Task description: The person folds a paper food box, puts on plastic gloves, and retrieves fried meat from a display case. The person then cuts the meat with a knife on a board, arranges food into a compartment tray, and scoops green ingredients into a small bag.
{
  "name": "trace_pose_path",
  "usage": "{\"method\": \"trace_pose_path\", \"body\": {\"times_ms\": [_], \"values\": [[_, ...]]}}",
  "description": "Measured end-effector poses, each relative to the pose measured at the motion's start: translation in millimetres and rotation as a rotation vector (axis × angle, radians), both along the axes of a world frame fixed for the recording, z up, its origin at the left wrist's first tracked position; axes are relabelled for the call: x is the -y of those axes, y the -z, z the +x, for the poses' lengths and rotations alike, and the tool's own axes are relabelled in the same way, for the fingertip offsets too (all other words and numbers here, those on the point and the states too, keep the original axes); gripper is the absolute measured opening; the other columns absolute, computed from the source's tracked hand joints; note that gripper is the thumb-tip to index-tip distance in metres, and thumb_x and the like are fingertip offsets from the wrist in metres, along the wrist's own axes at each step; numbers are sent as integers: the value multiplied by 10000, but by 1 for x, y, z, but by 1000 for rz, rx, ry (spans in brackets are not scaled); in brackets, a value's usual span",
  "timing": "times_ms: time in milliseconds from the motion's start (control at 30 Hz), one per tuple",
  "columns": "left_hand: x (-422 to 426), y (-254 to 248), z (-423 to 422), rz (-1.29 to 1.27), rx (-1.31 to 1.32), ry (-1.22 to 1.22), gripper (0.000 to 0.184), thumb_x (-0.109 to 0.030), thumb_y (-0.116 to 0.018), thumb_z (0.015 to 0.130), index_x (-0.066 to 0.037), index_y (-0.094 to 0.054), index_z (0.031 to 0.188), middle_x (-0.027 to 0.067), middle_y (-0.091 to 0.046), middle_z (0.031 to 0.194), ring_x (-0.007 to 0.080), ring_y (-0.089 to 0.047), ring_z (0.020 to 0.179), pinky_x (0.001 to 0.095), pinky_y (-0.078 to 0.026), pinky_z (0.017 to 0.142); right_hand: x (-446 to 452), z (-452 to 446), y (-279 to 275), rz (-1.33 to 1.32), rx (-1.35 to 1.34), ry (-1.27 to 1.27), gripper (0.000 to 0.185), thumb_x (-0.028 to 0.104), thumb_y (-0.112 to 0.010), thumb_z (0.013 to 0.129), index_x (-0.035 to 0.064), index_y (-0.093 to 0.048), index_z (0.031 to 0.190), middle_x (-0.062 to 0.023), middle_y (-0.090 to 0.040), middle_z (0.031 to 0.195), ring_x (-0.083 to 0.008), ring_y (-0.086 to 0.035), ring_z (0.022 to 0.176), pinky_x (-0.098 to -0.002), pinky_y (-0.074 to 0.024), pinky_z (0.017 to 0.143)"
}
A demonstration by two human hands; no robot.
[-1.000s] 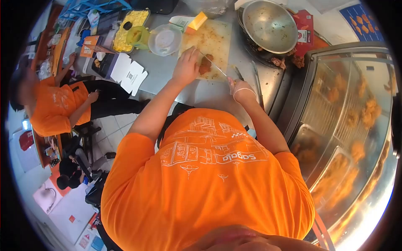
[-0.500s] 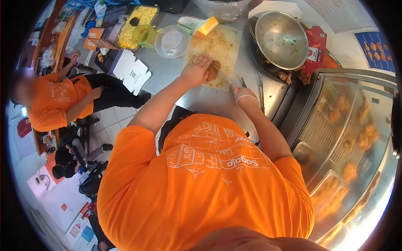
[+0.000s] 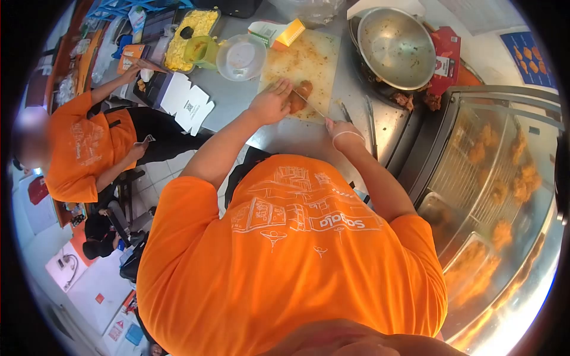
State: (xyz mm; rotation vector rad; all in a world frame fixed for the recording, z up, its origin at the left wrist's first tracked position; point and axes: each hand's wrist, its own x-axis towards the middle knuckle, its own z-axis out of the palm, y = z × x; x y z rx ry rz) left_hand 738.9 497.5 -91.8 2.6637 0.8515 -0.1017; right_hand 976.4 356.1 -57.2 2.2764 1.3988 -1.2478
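Observation:
A browned piece of fried chicken lies on the white cutting board. My left hand steadies it from the left, with the fingers resting against it. In my right hand is the handle of a knife, and a pale band circles that wrist. The thin blade slants up and left across the chicken. Whether it has gone right through, I cannot tell. Dark-handled tongs lie just right of my right hand.
Beyond the board are a yellow-and-white carton, a clear bowl and a tray of yellow food. A steel bowl stands right, above a glass-fronted warmer. A co-worker stands left, by an open box.
The blade now crosses the chicken's middle rather than its upper edge. Both my hands stay nearly in place. The co-worker's far arm has reached up toward the boxes on the counter.

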Motion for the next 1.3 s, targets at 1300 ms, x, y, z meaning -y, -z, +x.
{"method": "trace_pose_path", "body": {"times_ms": [1300], "values": [[7,-12,-32,-23,58,-115,659,-329,-581,941,66,-413,1441,267,-355,1533,367,-308,1456,409,-291,1188,1,-30,14,37,-38,-78,750,556,-238,1039,-15,-722,995,-294,-672,1059,-448,-635,1043,-492,-479,945]]}}
